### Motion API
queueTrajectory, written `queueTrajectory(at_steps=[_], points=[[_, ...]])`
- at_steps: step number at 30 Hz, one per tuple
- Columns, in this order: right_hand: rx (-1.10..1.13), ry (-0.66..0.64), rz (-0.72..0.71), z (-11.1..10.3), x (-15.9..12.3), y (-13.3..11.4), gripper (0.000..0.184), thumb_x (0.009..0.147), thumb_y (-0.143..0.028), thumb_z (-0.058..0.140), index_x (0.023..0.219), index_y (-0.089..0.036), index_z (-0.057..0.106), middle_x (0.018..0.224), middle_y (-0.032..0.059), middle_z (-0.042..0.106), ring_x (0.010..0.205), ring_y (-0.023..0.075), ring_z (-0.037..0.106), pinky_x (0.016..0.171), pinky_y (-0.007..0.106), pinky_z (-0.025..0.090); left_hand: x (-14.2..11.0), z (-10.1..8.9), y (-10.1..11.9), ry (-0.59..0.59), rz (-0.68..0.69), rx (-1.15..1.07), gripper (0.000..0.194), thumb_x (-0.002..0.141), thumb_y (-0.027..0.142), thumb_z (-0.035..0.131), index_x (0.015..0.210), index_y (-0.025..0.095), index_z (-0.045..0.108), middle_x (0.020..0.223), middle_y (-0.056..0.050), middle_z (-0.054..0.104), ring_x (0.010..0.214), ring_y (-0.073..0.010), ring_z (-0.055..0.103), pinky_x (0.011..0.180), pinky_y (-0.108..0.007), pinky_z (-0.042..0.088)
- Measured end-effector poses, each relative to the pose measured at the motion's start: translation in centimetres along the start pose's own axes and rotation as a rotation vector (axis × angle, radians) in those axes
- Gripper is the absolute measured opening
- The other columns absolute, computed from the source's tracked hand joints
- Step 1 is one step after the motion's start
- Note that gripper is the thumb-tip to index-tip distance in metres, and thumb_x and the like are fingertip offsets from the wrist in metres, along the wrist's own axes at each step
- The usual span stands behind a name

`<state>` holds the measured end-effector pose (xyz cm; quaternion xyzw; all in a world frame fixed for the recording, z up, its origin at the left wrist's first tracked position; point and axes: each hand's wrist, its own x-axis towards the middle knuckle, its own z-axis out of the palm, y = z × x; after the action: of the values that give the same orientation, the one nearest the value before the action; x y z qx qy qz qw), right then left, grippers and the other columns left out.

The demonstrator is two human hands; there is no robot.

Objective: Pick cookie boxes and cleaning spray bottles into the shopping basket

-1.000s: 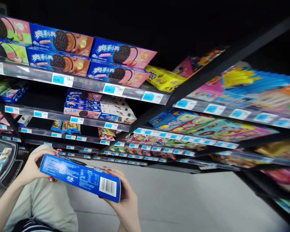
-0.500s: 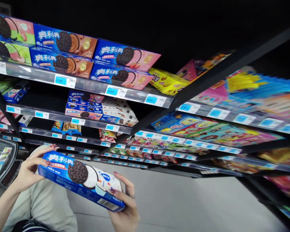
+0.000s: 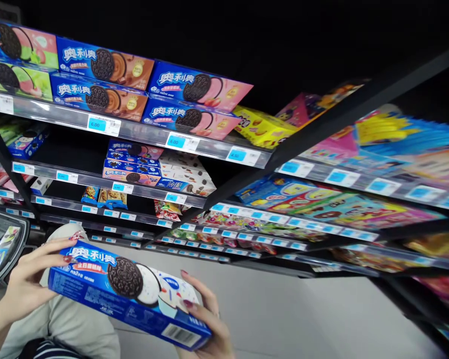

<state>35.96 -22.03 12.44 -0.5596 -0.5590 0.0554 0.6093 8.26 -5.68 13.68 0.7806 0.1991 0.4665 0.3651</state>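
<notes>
Between my two hands is a blue box of sandwich cookies (image 3: 134, 294), tilted down to the right. Its front shows a dark cookie with white cream, and the lower long side carries a barcode at the right end. My left hand (image 3: 33, 279) is closed around the box's left end, fingers on the top edge and front. At the right end my right hand (image 3: 209, 319) grips the box, with two fingertips over the front face and the rest partly behind it. The box is held above my lap, in front of the lower shelves.
An upper shelf (image 3: 134, 132) bears stacked cookie boxes (image 3: 105, 65) with price tags below. Lower shelves hold more boxes (image 3: 132, 172) and snack packs (image 3: 112, 197). A dark basket (image 3: 22, 224) with a package inside stands at left. Grey floor (image 3: 303, 314) lies at right.
The cookie box has come nearer to the camera and looks larger, showing more of its barcode side. Both hands moved with it, still gripping its ends.
</notes>
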Motion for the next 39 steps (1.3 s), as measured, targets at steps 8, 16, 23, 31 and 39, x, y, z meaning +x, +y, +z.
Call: queueTrajectory(at_steps=[8,16,23,31,39], points=[[0.065,0.074,0.325,1.2,-0.5,-0.6,0.042,0.076,-0.043,0.074,0.114,-0.028,0.065,0.109,0.0116,0.068,0.108,0.0335,0.064,0.088,0.047,0.055,-1.5,-2.1,0.0,-0.061,-0.372,0.076,0.061,0.060,0.027,0.090,0.116,0.034,0.068,0.119,-0.001,0.073,0.109,-0.0244,0.068,0.094,-0.024,0.054],[0.045,-0.063,0.133,4.6,2.1,-2.8,0.054,0.064,-0.027,0.081,0.114,-0.028,0.061,0.100,0.0039,0.065,0.090,0.0232,0.065,0.074,0.032,0.057,-1.5,1.5,-7.4,-0.170,-0.716,-0.279,0.063,0.048,0.028,0.092,0.106,0.019,0.068,0.114,-0.012,0.072,0.104,-0.0329,0.068,0.086,-0.037,0.057],[0.051,-0.221,0.013,8.7,3.2,-5.7,0.061,0.063,-0.016,0.078,0.119,-0.028,0.056,0.104,0.0012,0.062,0.091,0.0180,0.065,0.078,0.026,0.055,-2.0,6.5,-9.0,-0.201,-0.696,-0.388,0.035,0.072,0.031,0.072,0.105,0.019,0.070,0.116,-0.013,0.072,0.118,-0.0349,0.062,0.096,-0.041,0.053],[0.020,-0.213,-0.023,8.7,3.0,-5.6,0.049,0.070,-0.022,0.073,0.116,-0.024,0.058,0.101,0.0047,0.063,0.085,0.0193,0.066,0.069,0.026,0.055,-2.0,7.4,-8.7,-0.161,-0.685,-0.411,0.041,0.066,0.026,0.075,0.105,0.016,0.069,0.119,-0.017,0.071,0.114,-0.0350,0.065,0.096,-0.042,0.052],[0.211,-0.106,0.104,3.9,3.3,0.5,0.050,0.072,-0.022,0.079,0.119,-0.025,0.061,0.109,0.0117,0.066,0.098,0.0294,0.069,0.076,0.037,0.061,-1.2,0.9,-6.4,0.028,-0.709,-0.356,0.065,0.041,0.021,0.092,0.102,0.017,0.069,0.113,-0.012,0.073,0.104,-0.0319,0.069,0.085,-0.036,0.056]])
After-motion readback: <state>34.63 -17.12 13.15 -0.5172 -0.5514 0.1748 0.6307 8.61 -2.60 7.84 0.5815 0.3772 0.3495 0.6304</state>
